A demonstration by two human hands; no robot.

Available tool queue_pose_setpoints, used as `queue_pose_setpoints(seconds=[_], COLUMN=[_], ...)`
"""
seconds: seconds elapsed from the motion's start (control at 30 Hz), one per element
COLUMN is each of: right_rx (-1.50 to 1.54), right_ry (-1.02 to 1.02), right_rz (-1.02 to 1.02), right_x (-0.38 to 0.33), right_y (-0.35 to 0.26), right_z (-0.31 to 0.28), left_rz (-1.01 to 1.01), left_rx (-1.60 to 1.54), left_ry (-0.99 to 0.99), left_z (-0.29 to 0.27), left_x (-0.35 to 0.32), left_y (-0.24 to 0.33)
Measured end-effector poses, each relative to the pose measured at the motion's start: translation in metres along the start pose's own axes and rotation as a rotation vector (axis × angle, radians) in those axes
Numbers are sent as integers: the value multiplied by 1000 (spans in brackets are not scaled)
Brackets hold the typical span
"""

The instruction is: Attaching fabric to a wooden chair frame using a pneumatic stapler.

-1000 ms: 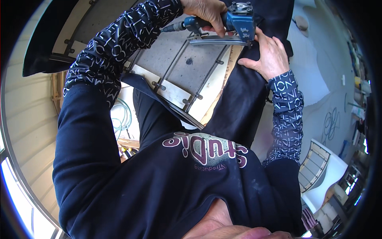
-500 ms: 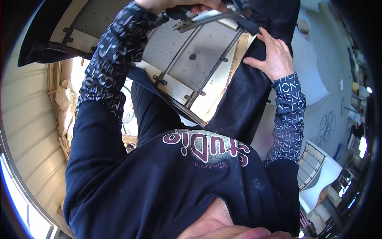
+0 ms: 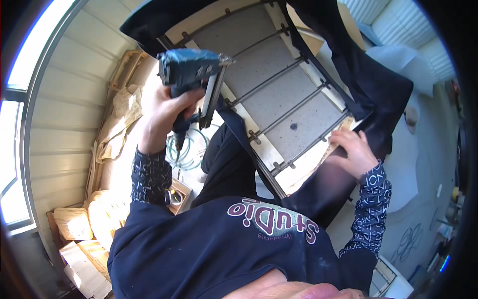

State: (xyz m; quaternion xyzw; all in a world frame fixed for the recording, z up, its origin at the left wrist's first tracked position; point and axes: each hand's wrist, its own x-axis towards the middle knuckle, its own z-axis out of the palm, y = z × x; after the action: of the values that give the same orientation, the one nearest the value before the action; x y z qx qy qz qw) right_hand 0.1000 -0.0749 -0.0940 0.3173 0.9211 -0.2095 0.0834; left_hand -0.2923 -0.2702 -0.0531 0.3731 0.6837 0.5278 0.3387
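Note:
A blue air staple gun [image 3: 191,67] is held up by its handle in my left hand [image 3: 164,112], over the left side of a furniture frame. An air hose fitting hangs from its lower end. My right hand [image 3: 351,152], somewhat blurred, lies with fingers apart on the frame's near right edge and the black fabric [image 3: 318,194] there. Nothing shows gripped in it. The frame has a grey backing [image 3: 279,109], pale wooden rails [image 3: 261,149] and dark spring wires [image 3: 291,112] clipped across. Black fabric wraps loosely round its edges.
Coiled green hose [image 3: 186,149] lies on the floor at left, near a small open box [image 3: 179,194]. Cardboard and paper bundles [image 3: 74,224] stand along the panelled wall [image 3: 64,134]. White sheeting [image 3: 403,70] lies at the far right. A pale furniture piece [image 3: 393,284] stands lower right.
My left hand has drawn the staple gun from the frame's far right area back to its left side. My right hand has shifted nearer along the right edge. The whole view has turned.

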Motion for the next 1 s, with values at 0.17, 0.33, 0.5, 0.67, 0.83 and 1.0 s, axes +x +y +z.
queue_pose_setpoints(seconds=[0.17,0.33,0.5,0.67,0.83,1.0], right_rx=[379,152,73,-274,-641,-766], right_ry=[-333,-128,-162,-267,21,102], right_rz=[-153,-129,-533,-549,-329,-314], right_x=[60,90,53,-5,-24,-34], right_y=[-10,-37,-137,-182,-160,-132], right_z=[-42,-54,-9,42,92,92], left_rz=[-4,-118,-133,-174,-143,-123], left_rx=[-82,32,38,25,-6,-66], left_ry=[101,224,335,371,423,415], left_z=[-19,-23,-45,-64,-78,-74], left_x=[-38,-77,-102,-105,-112,-107], left_y=[-17,-34,-63,-87,-110,-118])
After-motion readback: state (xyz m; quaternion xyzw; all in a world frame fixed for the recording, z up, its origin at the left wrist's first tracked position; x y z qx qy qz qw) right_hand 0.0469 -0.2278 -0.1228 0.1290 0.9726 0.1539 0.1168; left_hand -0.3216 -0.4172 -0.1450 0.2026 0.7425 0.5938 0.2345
